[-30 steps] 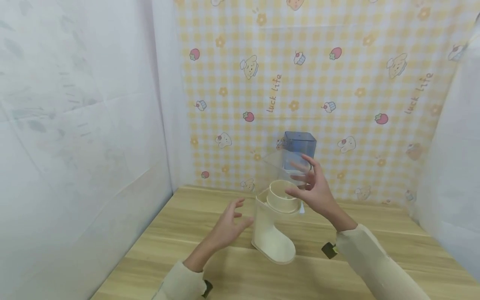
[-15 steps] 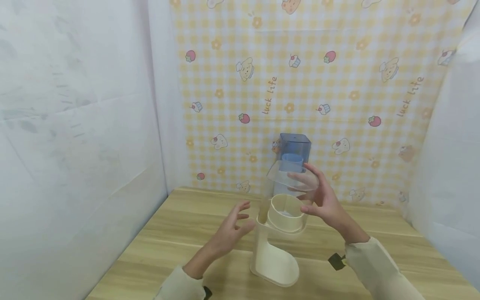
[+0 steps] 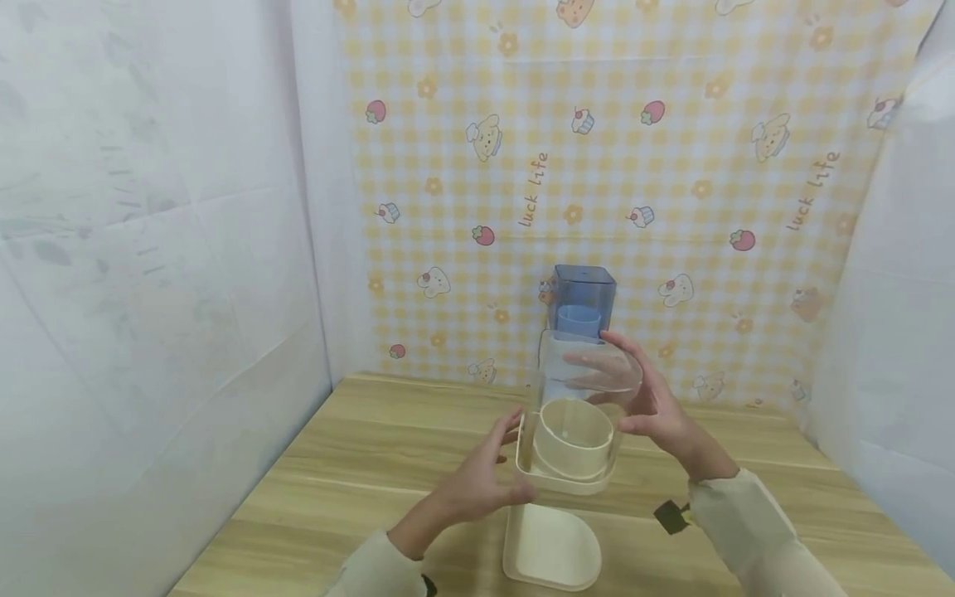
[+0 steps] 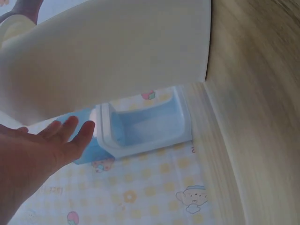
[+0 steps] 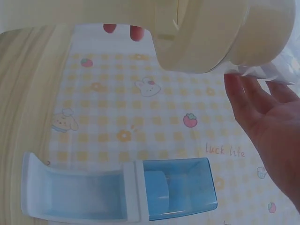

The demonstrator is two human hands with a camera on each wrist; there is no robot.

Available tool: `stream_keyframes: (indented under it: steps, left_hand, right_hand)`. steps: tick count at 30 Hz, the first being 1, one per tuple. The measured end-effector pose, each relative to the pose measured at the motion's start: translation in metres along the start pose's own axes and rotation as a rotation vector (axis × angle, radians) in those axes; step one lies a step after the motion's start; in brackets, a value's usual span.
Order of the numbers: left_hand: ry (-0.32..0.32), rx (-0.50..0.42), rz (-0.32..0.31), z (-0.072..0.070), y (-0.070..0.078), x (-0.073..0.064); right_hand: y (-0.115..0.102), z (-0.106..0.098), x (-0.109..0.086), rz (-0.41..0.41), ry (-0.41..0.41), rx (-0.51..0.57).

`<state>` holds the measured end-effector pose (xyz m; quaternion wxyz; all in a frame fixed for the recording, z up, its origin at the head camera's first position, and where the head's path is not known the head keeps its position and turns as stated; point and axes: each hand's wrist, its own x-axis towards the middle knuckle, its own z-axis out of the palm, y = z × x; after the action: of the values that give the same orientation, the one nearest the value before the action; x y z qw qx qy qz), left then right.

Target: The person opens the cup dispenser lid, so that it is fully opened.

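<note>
A cream dispenser stands on the table, with a rounded foot, a round cream cup at its top and a clear cover over the cup. At the cover's right side, my right hand holds it, thumb on the near side and fingers behind the clear wall. My left hand is at the dispenser's left side, its thumb in front and its fingers round the back. In the left wrist view, the left fingers lie beside the tall cream body; the left thumb is hidden there.
Behind the cream dispenser stands a similar blue dispenser with a tinted cover, partly hidden. A yellow checked cloth hangs at the back. White curtains flank the wooden table.
The cream dispenser has come nearer to me, with my right hand at its cover. My left hand has moved in from beside it and reached its left side.
</note>
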<state>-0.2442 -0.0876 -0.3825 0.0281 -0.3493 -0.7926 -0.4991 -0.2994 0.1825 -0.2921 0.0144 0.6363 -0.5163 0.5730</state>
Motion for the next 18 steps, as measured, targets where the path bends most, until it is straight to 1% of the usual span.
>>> stream_keyframes:
  steps: [2, 4, 7, 10, 13, 16, 18]
  left_hand:
    - [0.022, -0.029, 0.0, 0.004, 0.0, 0.003]
    - [0.058, -0.059, 0.0, 0.008, -0.001, 0.004]
    - [0.102, -0.096, -0.015, 0.011, -0.002, 0.004]
    - [0.1, -0.1, -0.011, 0.012, -0.003, 0.004]
    - [0.094, -0.094, 0.0, 0.013, -0.004, 0.005]
    - [0.097, -0.091, 0.001, 0.012, -0.005, 0.007]
    - [0.101, -0.086, 0.005, 0.012, -0.006, 0.009]
  right_hand:
    - [-0.001, 0.003, 0.0, 0.002, 0.009, 0.016]
    - [-0.001, 0.007, -0.001, -0.002, 0.043, 0.014]
    - [0.0, 0.018, -0.002, -0.018, 0.124, -0.046]
    - [0.001, 0.03, -0.003, -0.008, 0.214, -0.134]
    - [0.0, 0.037, -0.003, 0.041, 0.28, -0.202]
    - [-0.002, 0.039, -0.002, 0.085, 0.318, -0.269]
    - [-0.003, 0.039, -0.002, 0.097, 0.329, -0.294]
